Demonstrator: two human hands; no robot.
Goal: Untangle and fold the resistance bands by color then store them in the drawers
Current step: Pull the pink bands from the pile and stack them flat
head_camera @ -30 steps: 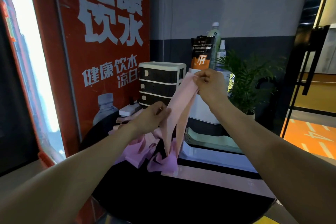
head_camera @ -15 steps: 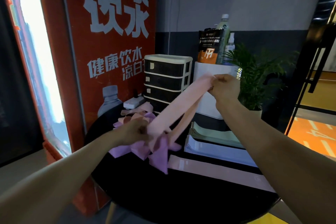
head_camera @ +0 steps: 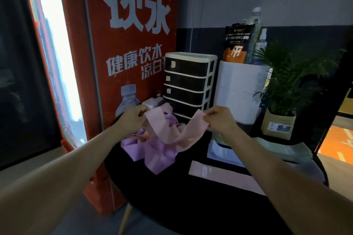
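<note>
Holding one pale pink flat elastic resistance band [head_camera: 168,131] by its two ends, you have it slung between your hands above the round black table [head_camera: 172,196]. Nearest you on that table lies a second pale pink band [head_camera: 219,174], flat and apart from the rest. Your left hand [head_camera: 133,118] pinches one end with fingers curled; your right hand [head_camera: 219,120] pinches the other likewise. The band's long axis runs left to right between the two grips, sagging in the middle until it touches the tangled heap of lilac bands [head_camera: 152,150] directly below. Both hands sit at about equal height and reach. I judge the next move depends on that sag: lift the middle off the heap before bringing the ends together for a fold, or lilac loops may come up with it. Whether the pink band is fully free of the heap cannot be told. Beyond stands the black-and-cream plastic drawer unit [head_camera: 188,84], all drawers closed, nearer your right hand.
</note>
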